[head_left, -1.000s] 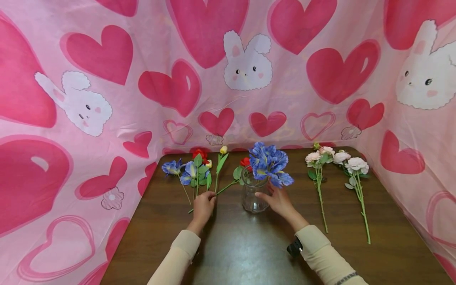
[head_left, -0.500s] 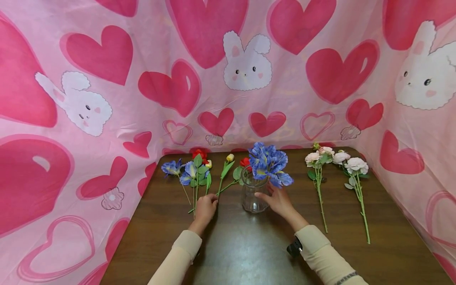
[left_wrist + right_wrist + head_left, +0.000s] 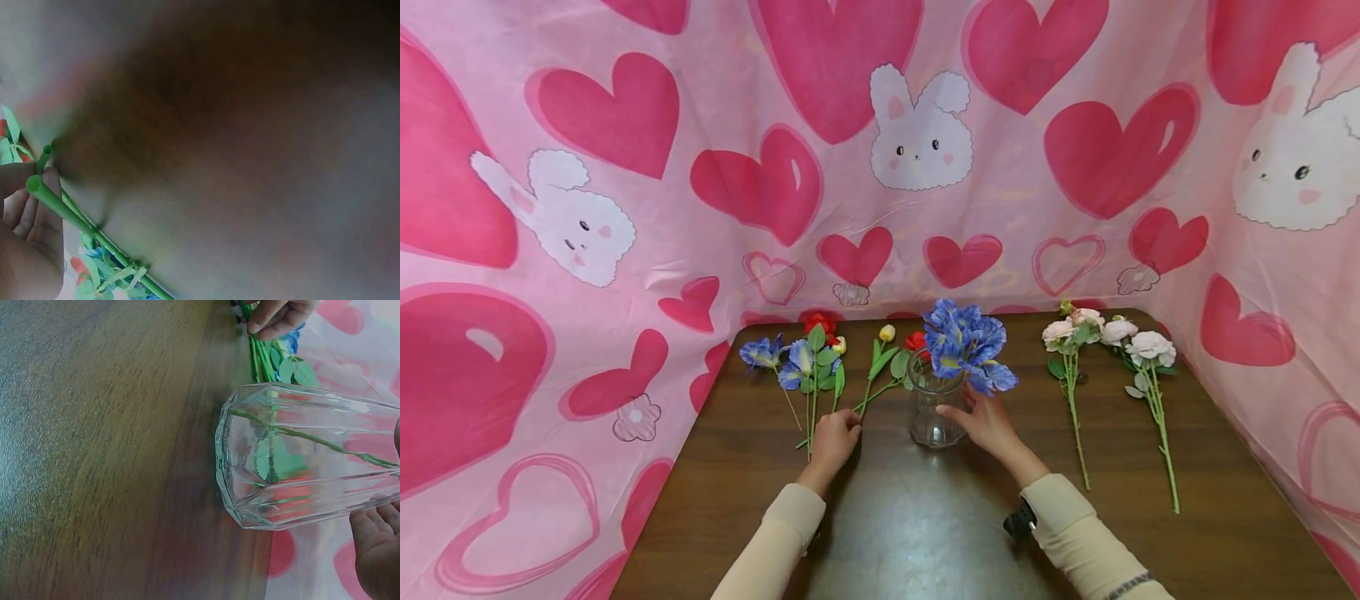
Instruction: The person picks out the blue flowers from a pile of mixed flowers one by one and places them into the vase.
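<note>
My left hand [image 3: 832,442] pinches the lower stem of a yellow tulip [image 3: 887,333] at the table's left middle. In the left wrist view, cut ends of green stems [image 3: 35,185] show at the thumb and fingers. My right hand [image 3: 988,425] holds the side of a clear glass vase [image 3: 934,427], thumb at the front. Blue irises [image 3: 966,343] lean out of the vase's mouth to the right. In the right wrist view, a thin green stem [image 3: 312,437] slants inside the glass. Another yellow tulip [image 3: 840,345] lies just left of the pinched one.
Blue irises [image 3: 763,353] and a red flower [image 3: 822,325] lie at the back left. Behind the vase sits another red flower [image 3: 915,341]. Pale pink roses [image 3: 1152,349] lie on the right of the brown table [image 3: 925,533]. A pink heart-printed cloth [image 3: 1000,208] surrounds it.
The pinched tulip's head has shifted right and slightly down, toward the vase, and its stem leans more. My left hand has moved slightly right. The right hand and vase have stayed still.
</note>
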The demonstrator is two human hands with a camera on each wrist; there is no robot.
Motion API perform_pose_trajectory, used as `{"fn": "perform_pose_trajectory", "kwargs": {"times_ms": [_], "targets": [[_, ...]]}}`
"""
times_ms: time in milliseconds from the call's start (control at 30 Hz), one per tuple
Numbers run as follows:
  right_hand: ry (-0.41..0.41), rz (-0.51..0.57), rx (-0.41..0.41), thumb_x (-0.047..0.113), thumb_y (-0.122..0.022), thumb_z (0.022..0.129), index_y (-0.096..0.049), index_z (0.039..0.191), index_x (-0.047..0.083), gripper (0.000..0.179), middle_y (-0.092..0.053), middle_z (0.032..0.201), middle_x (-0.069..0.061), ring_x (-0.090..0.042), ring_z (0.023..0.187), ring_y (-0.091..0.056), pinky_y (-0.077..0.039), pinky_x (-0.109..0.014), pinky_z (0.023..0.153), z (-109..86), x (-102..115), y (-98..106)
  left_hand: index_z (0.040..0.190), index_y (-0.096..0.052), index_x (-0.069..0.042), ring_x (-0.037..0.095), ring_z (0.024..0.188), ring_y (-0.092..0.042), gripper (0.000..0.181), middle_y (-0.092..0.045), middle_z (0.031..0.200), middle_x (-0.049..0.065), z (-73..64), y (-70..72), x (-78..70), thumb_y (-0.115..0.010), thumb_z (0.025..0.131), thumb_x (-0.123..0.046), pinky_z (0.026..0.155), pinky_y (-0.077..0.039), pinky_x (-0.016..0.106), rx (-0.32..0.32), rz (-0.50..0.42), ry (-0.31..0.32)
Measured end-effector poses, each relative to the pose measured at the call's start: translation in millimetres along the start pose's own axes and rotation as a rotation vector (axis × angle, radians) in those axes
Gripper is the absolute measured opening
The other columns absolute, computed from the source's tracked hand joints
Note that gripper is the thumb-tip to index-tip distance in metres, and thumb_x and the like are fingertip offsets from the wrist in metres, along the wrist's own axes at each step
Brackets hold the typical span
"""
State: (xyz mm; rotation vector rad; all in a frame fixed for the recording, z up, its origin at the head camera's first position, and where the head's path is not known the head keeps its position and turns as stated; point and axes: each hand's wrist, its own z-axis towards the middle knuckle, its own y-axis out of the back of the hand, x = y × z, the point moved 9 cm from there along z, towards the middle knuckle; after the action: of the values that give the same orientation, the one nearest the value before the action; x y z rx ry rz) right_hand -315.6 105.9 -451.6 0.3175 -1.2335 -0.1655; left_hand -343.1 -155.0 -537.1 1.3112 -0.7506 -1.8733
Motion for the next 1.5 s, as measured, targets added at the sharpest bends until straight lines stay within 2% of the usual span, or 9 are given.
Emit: {"fn": "perform_pose_trajectory", "kwargs": {"times_ms": [233, 467, 667, 933, 1200, 1367, 1500], "targets": [[0.010, -0.002, 0.003, 0.000, -0.076, 0.082, -0.031, 0.144, -0.014, 0.078, -0.032, 0.146, -0.034, -0.054, 0.124, -0.041, -0.039, -0.056, 0.097, 0.6, -2.8, -0.1, 0.082, -0.073, -0.007, 0.022, 0.068, -0.067, 0.007, -0.071, 0.077, 0.004, -0.5, -0.6, 0.6, -0.078, 0.078, -0.004, 0.062, -0.053, 0.038, 0.017, 0.007, 0.005], [0.002, 0.029, -0.020, 0.008, -0.079, 0.080, -0.032, 0.147, -0.006, 0.082, -0.034, 0.149, -0.026, -0.048, 0.127, -0.041, -0.038, -0.052, 0.100, 7.8, -42.9, -4.1, 0.085, -0.073, -0.004, 0.021, 0.070, -0.066, 0.008, -0.070, 0.077, 0.004, 4.1, 8.3, 6.2, -0.079, 0.079, -0.006, 0.063, -0.053, 0.038, 0.021, -0.050, 0.011], [-0.008, 0.030, -0.024, 0.010, -0.080, 0.080, -0.032, 0.148, -0.004, 0.085, -0.034, 0.149, -0.025, -0.047, 0.127, -0.042, -0.039, -0.051, 0.100, 7.8, -46.0, -4.1, 0.088, -0.074, -0.004, 0.022, 0.070, -0.066, 0.008, -0.070, 0.077, 0.004, 14.4, 31.1, 22.7, -0.077, 0.081, -0.007, 0.062, -0.052, 0.039, -0.033, -0.048, 0.095], [0.028, 0.037, -0.012, -0.001, -0.077, 0.080, -0.031, 0.143, -0.014, 0.079, -0.033, 0.145, -0.035, -0.055, 0.124, -0.040, -0.038, -0.057, 0.097, 2.3, -10.9, -1.6, 0.093, -0.074, -0.003, 0.029, 0.076, -0.066, 0.014, -0.071, 0.083, 0.008, 15.3, 52.3, 46.0, -0.076, 0.083, -0.011, 0.066, -0.053, 0.044, -0.057, 0.018, 0.208], [0.023, 0.038, -0.025, 0.007, -0.080, 0.080, -0.032, 0.147, -0.007, 0.084, -0.033, 0.149, -0.027, -0.048, 0.128, -0.041, -0.038, -0.053, 0.099, 8.0, -42.3, -4.5, 0.088, -0.072, 0.000, 0.036, 0.075, -0.066, 0.009, -0.071, 0.080, 0.013, 15.2, 67.4, 66.6, -0.074, 0.081, -0.005, 0.068, -0.052, 0.050, -0.142, 0.065, 0.239], [0.025, 0.041, -0.031, 0.007, -0.081, 0.078, -0.033, 0.147, -0.007, 0.085, -0.035, 0.148, -0.027, -0.049, 0.126, -0.042, -0.038, -0.054, 0.098, 8.2, -44.9, -4.1, 0.087, -0.073, 0.000, 0.038, 0.078, -0.065, 0.011, -0.070, 0.080, 0.013, 13.0, 66.7, 74.8, -0.075, 0.080, -0.008, 0.072, -0.051, 0.052, -0.098, 0.071, 0.274], [0.033, 0.032, -0.030, 0.007, -0.081, 0.079, -0.033, 0.146, -0.008, 0.083, -0.035, 0.148, -0.028, -0.049, 0.126, -0.042, -0.039, -0.053, 0.098, 8.2, -43.8, -4.2, 0.086, -0.072, -0.001, 0.037, 0.077, -0.065, 0.011, -0.069, 0.079, 0.012, 11.3, 63.3, 77.6, -0.075, 0.082, -0.010, 0.071, -0.051, 0.051, -0.054, 0.082, 0.289]]}}
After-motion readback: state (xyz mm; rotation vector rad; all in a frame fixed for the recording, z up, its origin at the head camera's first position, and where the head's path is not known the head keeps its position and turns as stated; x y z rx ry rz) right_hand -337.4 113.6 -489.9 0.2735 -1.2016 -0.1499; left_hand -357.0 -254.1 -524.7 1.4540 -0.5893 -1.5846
